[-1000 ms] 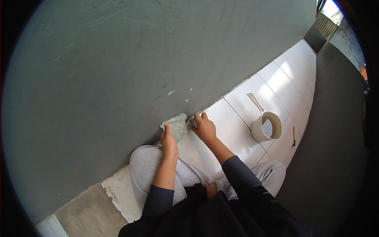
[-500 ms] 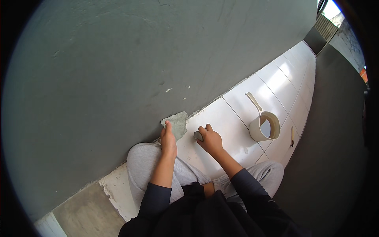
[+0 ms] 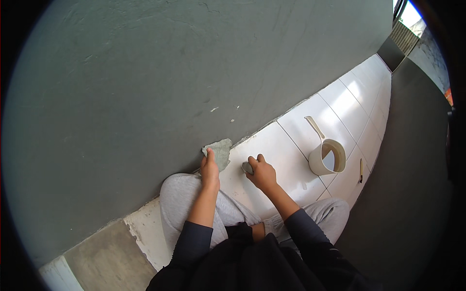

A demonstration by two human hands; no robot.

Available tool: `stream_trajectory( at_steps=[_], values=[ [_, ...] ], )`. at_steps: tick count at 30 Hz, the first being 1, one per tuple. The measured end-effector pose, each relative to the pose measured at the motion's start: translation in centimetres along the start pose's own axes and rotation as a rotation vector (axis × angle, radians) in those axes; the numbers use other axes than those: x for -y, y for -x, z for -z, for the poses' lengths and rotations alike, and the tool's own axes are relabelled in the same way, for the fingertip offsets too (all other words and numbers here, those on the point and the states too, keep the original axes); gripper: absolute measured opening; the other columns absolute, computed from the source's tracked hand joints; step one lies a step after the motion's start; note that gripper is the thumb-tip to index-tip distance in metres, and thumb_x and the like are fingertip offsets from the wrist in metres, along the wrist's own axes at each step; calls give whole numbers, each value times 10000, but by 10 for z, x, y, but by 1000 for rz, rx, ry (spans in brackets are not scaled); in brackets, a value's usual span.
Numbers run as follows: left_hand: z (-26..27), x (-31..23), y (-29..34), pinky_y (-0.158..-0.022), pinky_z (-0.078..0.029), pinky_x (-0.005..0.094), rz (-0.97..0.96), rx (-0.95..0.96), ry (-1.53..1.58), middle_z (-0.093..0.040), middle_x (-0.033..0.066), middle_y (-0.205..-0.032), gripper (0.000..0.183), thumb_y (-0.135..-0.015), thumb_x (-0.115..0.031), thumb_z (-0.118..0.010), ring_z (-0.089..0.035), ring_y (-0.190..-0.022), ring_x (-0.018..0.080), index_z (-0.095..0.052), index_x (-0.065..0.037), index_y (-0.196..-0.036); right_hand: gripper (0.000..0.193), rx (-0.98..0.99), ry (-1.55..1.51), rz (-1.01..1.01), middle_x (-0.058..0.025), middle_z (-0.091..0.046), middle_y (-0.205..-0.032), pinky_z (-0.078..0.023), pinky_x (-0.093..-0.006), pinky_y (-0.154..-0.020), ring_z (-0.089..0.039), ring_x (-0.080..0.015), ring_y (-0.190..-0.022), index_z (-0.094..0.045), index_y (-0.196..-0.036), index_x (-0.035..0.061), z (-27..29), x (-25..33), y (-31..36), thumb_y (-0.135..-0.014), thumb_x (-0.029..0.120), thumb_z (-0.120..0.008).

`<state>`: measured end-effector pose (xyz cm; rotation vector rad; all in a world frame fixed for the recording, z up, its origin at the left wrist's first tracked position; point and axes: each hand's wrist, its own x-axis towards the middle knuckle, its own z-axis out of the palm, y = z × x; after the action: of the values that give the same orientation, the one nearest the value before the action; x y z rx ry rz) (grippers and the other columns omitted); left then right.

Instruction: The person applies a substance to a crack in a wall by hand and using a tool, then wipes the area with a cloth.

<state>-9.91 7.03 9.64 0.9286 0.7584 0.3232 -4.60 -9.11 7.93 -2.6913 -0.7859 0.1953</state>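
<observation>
In my left hand (image 3: 210,170) is a flat, grey-green slab (image 3: 220,153) with ragged edges, held by its near left side with the thumb on top. It is beside the foot of the grey wall (image 3: 121,106). My right hand (image 3: 263,174) is closed around a small grey lump (image 3: 248,168), over the white floor tiles (image 3: 276,140). What the lump is made of I cannot tell. A gap of bare tile shows between the slab and the lump.
To the right of my right hand stands a white dipper (image 3: 315,162) with cloudy liquid inside, its handle pointing away. A thin cutter-like tool (image 3: 361,170) lies beyond it. A second dark wall (image 3: 407,160) closes the right side. My crossed legs (image 3: 182,199) are near.
The whole view has shifted slightly, so everything appears a little further right and lower. Both hands keep their holds, with little visible movement against the floor.
</observation>
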Motion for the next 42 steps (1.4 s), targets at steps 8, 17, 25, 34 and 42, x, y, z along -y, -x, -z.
stream_trajectory(
  at_steps=[8,17,25,34,42],
  values=[
    [-4,4,-1,-1084,-145,336,53,31,-3,-334,132,-1403,627,-914,-438,-462,-255,-1318,217,-373,51,-1296,364,-127,-32,-6,-139,-516,-893,-499,-422,-584,-596,-337,-686,-494,-918,98,-7,11,-36,-647,176,-726],
    [6,9,-10,-1046,-228,329,-1,0,-86,-391,144,-1361,616,-924,-453,-428,-317,-1278,215,-408,51,-1279,384,-42,-3,-41,-139,-516,-907,-507,-415,-592,-604,-334,-711,-502,-957,104,0,11,-41,-654,182,-724],
    [-12,1,5,-1042,-263,332,71,-22,-56,-421,118,-1332,561,-918,-402,-476,-370,-1241,202,-416,36,-1263,361,-96,-3,-56,-130,-518,-895,-506,-407,-551,-604,-313,-656,-520,-933,116,-2,-2,-1,-634,154,-717],
    [-1,19,-16,-1043,-263,335,63,-55,-74,-393,121,-1361,569,-923,-398,-467,-360,-1256,211,-397,35,-1285,374,-195,-24,-128,-138,-528,-906,-498,-430,-616,-598,-342,-751,-510,-961,119,3,2,-77,-654,162,-719],
    [3,15,-11,-1044,-246,332,47,70,-8,-391,128,-1359,599,-919,-435,-452,-345,-1259,211,-401,37,-1283,361,-61,0,-111,-133,-520,-910,-506,-407,-545,-610,-313,-671,-511,-933,115,2,1,6,-638,151,-715]
  ],
)
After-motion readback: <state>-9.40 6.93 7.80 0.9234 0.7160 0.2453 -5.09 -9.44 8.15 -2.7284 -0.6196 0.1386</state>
